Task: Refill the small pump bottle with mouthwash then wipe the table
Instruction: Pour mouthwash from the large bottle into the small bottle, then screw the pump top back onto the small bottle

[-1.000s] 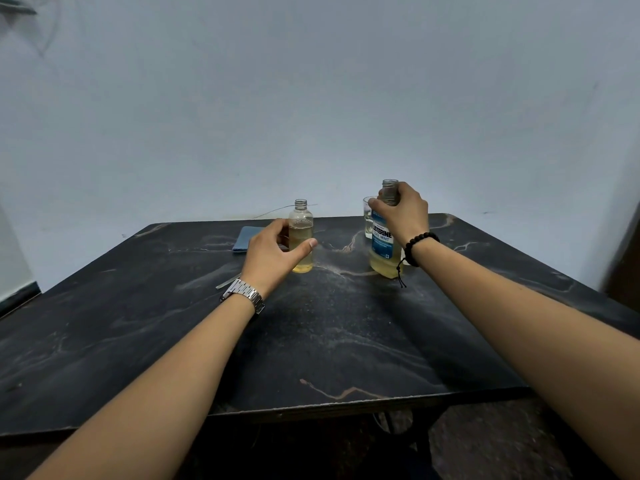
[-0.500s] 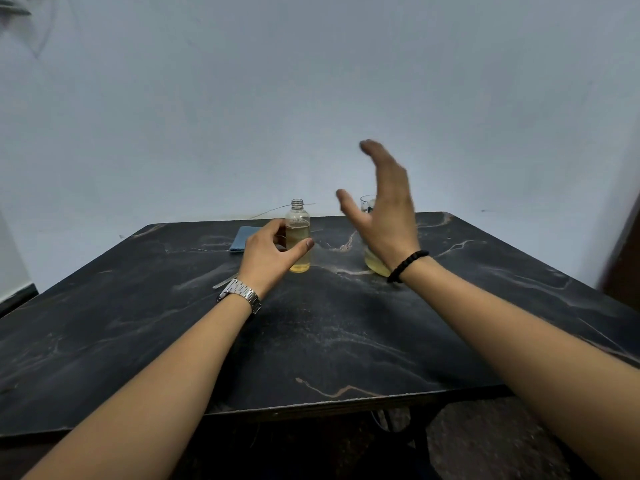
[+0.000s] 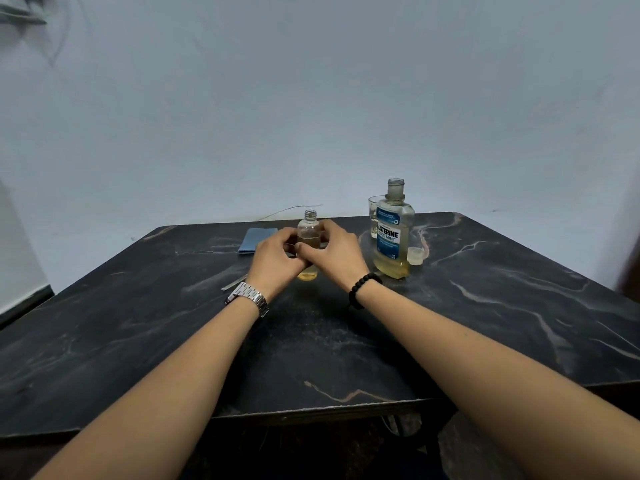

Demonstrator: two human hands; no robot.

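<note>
Pump bottle [image 3: 309, 233] stands uncapped mid-table, left hand [image 3: 277, 259] and right hand [image 3: 334, 252] both wrapped around it.
A nudge could tip it; the open mouthwash bottle [image 3: 393, 233] stands just beside.

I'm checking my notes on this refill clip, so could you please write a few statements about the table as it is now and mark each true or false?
1. Both the left hand and right hand are on the small bottle. True.
2. The mouthwash bottle has its cap on. False: its neck is open, and a cap sits on the table beside it.
3. The blue cloth lies folded left of the small bottle. True.
4. The small bottle is full to the neck. False: its upper part looks empty.
</note>
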